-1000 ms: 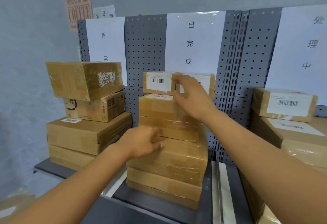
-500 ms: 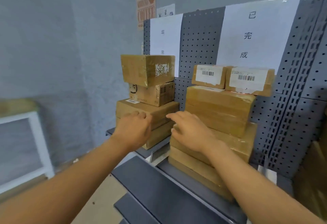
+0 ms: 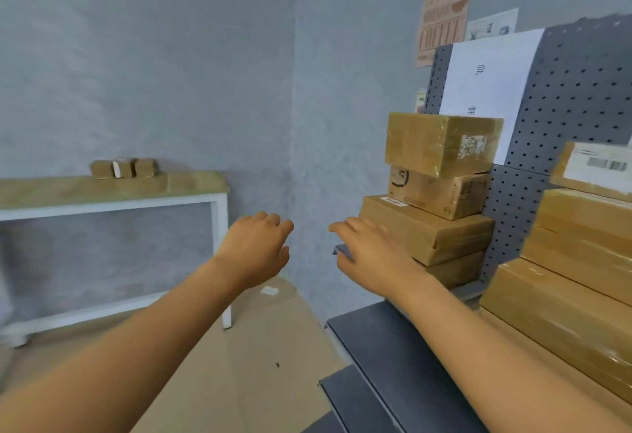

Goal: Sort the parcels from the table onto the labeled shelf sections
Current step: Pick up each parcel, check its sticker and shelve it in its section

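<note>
Well apart, both hands' fingers loose, empty: left hand (image 3: 254,251); right hand (image 3: 371,258) before stacked parcels (image 3: 441,193); table (image 3: 113,190) beyond.

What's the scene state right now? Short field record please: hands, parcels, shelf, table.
left hand: open, holds nothing, in mid-air
right hand: open, holds nothing, in front of the left shelf stack
table: wooden top, white frame, against the wall
parcels on table: small boxes in a row at the back edge, count unclear
left shelf stack: boxes piled under a paper sign
shelf: dark grey, pegboard back
</note>
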Available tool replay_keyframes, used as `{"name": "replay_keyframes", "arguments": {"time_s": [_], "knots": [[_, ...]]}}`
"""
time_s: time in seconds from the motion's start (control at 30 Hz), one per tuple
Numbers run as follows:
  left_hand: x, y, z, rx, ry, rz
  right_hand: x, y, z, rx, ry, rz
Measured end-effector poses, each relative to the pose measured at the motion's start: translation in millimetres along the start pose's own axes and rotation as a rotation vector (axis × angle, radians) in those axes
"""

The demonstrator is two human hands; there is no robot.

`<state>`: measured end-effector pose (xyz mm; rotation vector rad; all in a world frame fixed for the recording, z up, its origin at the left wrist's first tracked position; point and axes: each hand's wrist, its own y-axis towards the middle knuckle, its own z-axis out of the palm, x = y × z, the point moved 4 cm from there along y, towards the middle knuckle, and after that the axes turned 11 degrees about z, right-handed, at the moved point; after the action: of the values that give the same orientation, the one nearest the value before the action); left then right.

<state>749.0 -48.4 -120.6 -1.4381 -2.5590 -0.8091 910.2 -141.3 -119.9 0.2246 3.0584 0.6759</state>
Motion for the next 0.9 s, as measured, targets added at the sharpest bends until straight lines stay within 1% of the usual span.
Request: {"name": "replay_keyframes", "arguments": {"time_s": [0.2, 0.33, 0.53, 0.7, 0.9], "knots": [[108, -40, 2, -0.009, 0.079, -0.083, 92, 72, 14, -0.064, -0.032, -0.060], [180, -73, 9, -0.015, 0.096, -0.134, 163, 120, 33, -0.115, -0.004, -0.099], [273, -113, 39, 0.036, 0.091, -0.191, 259, 187, 74, -0.060, 0.088, -0.151], [350, -130, 62, 0.056, 0.116, -0.274, 315, 250, 112, -0.020, 0.101, -0.206], [443, -118, 105, 0.079, 0.141, -0.352, 357, 341, 164, -0.005, 0.159, -0.281]]}}
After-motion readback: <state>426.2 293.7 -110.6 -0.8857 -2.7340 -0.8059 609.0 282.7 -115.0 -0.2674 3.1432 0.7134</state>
